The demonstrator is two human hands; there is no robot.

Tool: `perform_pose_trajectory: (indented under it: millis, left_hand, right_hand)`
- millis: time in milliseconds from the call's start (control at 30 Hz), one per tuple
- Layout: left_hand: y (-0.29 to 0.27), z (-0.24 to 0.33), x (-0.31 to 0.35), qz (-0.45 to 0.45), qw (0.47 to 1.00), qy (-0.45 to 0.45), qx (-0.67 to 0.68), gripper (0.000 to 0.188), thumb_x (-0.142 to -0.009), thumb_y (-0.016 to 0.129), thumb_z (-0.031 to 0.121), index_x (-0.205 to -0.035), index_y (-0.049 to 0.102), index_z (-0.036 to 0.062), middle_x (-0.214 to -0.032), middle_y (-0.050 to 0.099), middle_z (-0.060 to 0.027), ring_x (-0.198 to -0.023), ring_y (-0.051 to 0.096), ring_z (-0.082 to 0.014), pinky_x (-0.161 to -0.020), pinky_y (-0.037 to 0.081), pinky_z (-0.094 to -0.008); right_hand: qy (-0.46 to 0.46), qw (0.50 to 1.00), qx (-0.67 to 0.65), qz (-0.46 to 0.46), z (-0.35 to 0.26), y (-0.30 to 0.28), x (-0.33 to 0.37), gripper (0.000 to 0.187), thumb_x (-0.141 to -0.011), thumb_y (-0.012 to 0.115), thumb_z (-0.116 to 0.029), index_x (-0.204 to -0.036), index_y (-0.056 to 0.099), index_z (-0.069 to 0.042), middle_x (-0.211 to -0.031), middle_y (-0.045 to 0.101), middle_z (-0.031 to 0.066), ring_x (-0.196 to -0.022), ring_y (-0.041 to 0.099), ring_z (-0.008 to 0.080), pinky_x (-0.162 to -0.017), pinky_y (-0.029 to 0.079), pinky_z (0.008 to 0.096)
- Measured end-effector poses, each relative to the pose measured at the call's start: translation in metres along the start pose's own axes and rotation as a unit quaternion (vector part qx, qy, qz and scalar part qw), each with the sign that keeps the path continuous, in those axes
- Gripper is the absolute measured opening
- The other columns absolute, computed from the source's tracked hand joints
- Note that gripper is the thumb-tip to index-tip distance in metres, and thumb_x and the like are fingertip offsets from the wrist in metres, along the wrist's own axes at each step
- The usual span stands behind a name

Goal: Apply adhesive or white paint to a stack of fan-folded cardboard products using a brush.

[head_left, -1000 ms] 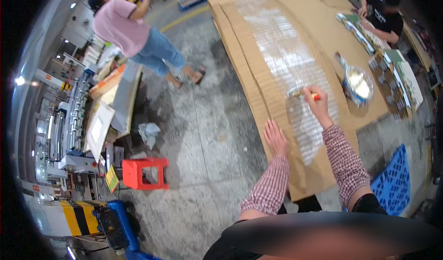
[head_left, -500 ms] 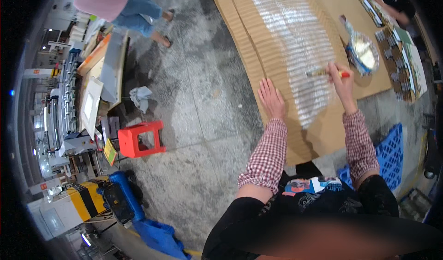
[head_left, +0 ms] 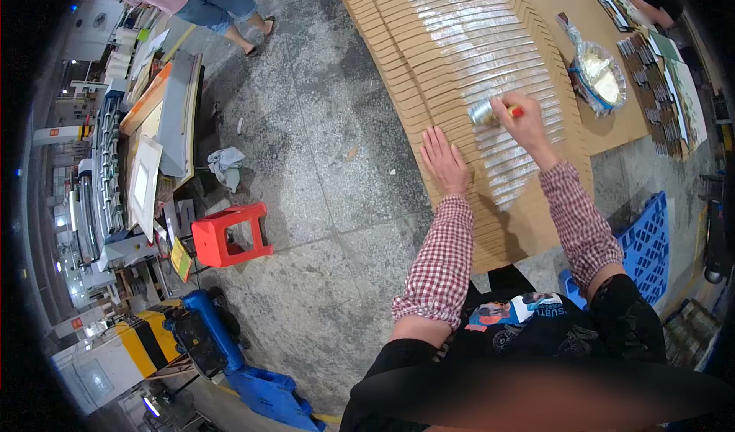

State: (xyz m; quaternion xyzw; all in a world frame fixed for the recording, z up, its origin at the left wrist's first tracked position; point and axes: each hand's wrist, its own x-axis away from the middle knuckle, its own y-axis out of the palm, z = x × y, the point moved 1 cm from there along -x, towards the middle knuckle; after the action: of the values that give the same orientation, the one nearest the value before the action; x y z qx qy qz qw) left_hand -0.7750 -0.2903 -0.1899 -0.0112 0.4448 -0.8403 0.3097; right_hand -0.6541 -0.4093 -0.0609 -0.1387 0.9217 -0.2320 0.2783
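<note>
The right grip [head_left: 522, 121] pinches a brush [head_left: 482, 112] jutting out leftward over shiny cardboard [head_left: 501, 68]; the left grip [head_left: 444, 161] lies spread flat nearby.

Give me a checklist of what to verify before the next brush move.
1. Brush gripped: ok, it is in the right hand.
2. Cardboard steadied: ok, the left hand lies flat on it, fingers pointing away from the body.
3. Shiny coat covering the whole cardboard: not ok, the end nearest the person is bare brown.
4. Bucket stocked: ok, white paste shows inside it, to the right of the right hand.
5. Enough paste on the bristles: cannot tell, too little detail shows.
6. Red stool clear of the cardboard: ok, it stands apart on the floor.
</note>
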Motion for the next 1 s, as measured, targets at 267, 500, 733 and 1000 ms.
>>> perform_pose_trajectory:
  millis: [267, 500, 733, 1000]
  left_hand:
    - [0.002, 0.004, 0.000, 0.012, 1.000, 0.002, 0.015, 0.051, -0.090, 0.036, 0.020, -0.137, 0.027, 0.0017, -0.143, 0.026, -0.0149, -0.135, 0.019, -0.0288, -0.109, 0.009, -0.0430]
    - [0.004, 0.004, 0.003, -0.011, 0.999, 0.009, -0.046, 0.051, -0.092, 0.033, 0.023, -0.138, 0.026, 0.0027, -0.144, 0.026, -0.0152, -0.134, 0.021, -0.0287, -0.109, 0.011, -0.0422]
    - [0.001, 0.012, -0.006, -0.011, 0.996, -0.002, -0.088, 0.050, -0.094, 0.025, 0.028, -0.138, 0.026, 0.0024, -0.143, 0.026, -0.0160, -0.134, 0.022, -0.0280, -0.110, 0.012, -0.0421]
    - [-0.004, -0.001, 0.002, 0.017, 0.996, 0.035, -0.084, 0.049, -0.093, 0.031, 0.026, -0.135, 0.032, 0.0003, -0.140, 0.032, -0.0165, -0.130, 0.027, -0.0323, -0.107, 0.017, -0.0438]
  right_hand:
    - [-0.033, 0.994, -0.046, 0.098, -0.005, 0.013, -0.029, 0.027, -0.080, 0.065, -0.016, -0.063, 0.054, 0.001, -0.057, 0.049, 0.0102, -0.051, 0.048, 0.0174, -0.048, 0.037, 0.0298]
    - [0.080, 0.995, -0.056, 0.010, -0.010, -0.038, 0.008, 0.014, -0.079, 0.062, -0.008, -0.070, 0.057, 0.002, -0.061, 0.052, 0.0093, -0.055, 0.050, 0.0160, -0.051, 0.038, 0.0288]
    - [0.161, 0.941, -0.163, 0.249, 0.059, -0.205, 0.005, 0.006, -0.085, 0.057, -0.010, -0.087, 0.059, -0.005, -0.071, 0.056, -0.0017, -0.059, 0.050, 0.0036, -0.052, 0.041, 0.0175]
    - [0.262, 0.920, 0.145, 0.252, 0.203, -0.263, -0.022, 0.023, -0.073, 0.062, -0.023, -0.073, 0.060, 0.000, -0.059, 0.057, 0.0125, -0.052, 0.057, 0.0211, -0.051, 0.043, 0.0354]
